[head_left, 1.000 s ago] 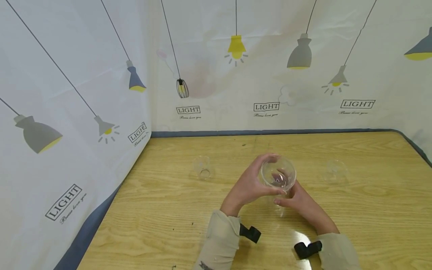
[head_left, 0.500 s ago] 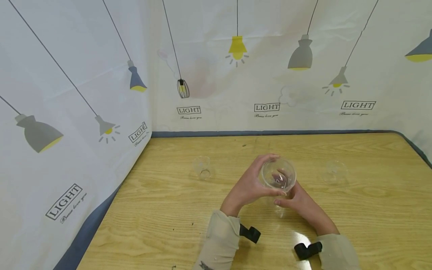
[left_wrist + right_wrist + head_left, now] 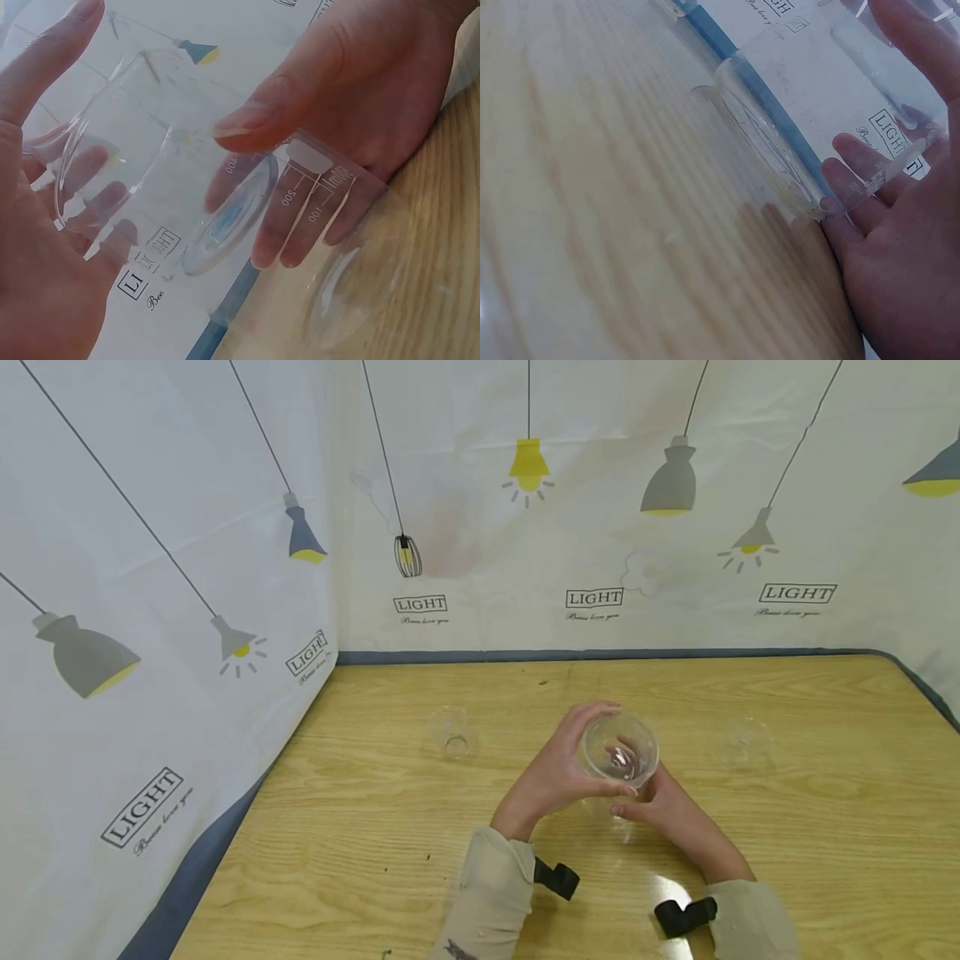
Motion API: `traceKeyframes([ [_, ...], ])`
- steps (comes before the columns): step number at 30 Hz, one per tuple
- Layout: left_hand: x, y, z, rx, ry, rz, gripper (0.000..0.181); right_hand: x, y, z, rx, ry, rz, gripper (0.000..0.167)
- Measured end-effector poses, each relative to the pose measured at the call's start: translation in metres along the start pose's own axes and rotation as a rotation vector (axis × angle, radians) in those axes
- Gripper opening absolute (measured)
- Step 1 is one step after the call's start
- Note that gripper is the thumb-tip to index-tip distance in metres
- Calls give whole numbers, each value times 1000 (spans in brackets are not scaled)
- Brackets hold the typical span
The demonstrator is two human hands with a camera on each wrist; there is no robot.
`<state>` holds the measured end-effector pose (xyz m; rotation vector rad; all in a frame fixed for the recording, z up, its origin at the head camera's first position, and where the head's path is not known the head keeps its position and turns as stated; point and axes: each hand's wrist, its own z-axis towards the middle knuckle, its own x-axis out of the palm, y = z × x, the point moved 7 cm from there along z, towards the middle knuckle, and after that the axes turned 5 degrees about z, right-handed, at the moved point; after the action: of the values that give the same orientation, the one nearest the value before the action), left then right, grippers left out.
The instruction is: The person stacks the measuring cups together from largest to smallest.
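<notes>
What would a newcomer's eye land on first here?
Probably the left hand and right hand around clear glassware at the wooden table, its measuring marks visible up close. Next, the printed yellow lamp high on the backdrop. A faint clear vessel sits left of the hands, another clear vessel right.

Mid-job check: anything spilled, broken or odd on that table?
No spill or breakage shows. The clear glassware held by the left hand and right hand has no visible crack. Only small dark marks on the wooden table look odd, because they interrupt the grain; whether stains or chips, I can't tell.
</notes>
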<state>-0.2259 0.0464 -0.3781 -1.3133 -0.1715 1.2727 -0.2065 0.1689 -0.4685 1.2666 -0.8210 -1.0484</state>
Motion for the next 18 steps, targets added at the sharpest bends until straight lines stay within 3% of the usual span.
traceKeyframes([
  [6,-7,-22,-4,-5,14,20,85,-1,-4,0,14,-21,5,86],
  [13,6,13,1,-10,12,12,89,-2,-7,2,22,-17,-12,88],
  [18,5,11,0,-17,19,15,88,0,-5,1,13,-3,10,87],
])
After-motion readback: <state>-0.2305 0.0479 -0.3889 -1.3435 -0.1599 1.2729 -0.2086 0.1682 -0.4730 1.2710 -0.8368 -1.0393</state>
